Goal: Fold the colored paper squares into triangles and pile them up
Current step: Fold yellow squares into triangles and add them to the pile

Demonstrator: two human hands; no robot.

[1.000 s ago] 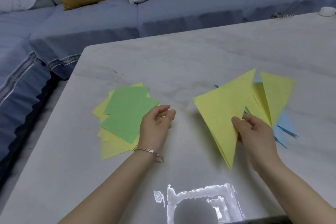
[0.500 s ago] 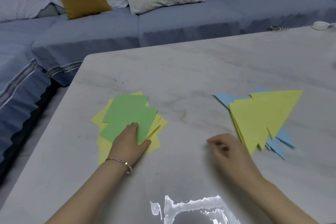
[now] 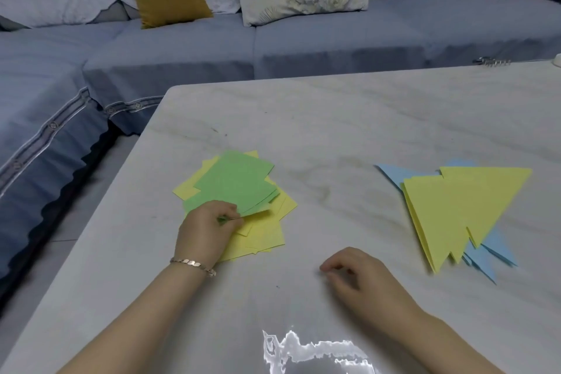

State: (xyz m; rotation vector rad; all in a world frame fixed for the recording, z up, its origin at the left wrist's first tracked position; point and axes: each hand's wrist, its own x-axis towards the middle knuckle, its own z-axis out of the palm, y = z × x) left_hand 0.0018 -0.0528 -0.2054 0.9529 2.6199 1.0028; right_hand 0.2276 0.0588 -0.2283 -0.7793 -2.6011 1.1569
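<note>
Delta vs a second back: the yellow triangle (image 3: 482, 191) is no longer in our right hand (image 3: 364, 279). It lies flat on top of the triangle pile (image 3: 434, 222) at the right of the counter (image 3: 334, 124), over the blue triangles (image 3: 394, 173). The right hand is back near the counter's front edge, well apart from the pile, fingers (image 3: 334, 266) loosely curled, holding nothing.

Our left hand (image 3: 206, 231) is now on the near side of the stack of squares (image 3: 282, 203) at the left; a second back it is just beside that stack. Its fingers (image 3: 227, 209) pinch the near edge of the top green square (image 3: 233, 182). That edge looks slightly raised off the yellow sheets (image 3: 267, 237) below. We can't tell whether we pinch one green sheet or several, since the green edges fan out there.

What it means: one fold cycle looks closed and the next is starting. The step in hand, as we read it, is pulling the green square onto the open counter between the two hands. Plenty of squares are unfolded, so we judge the job well short of done.

Risk: the paper is thin, so two sheets may come away together, or the drag may scatter the stack. The triangle pile is fanned, not squared up; fine for now.
</note>
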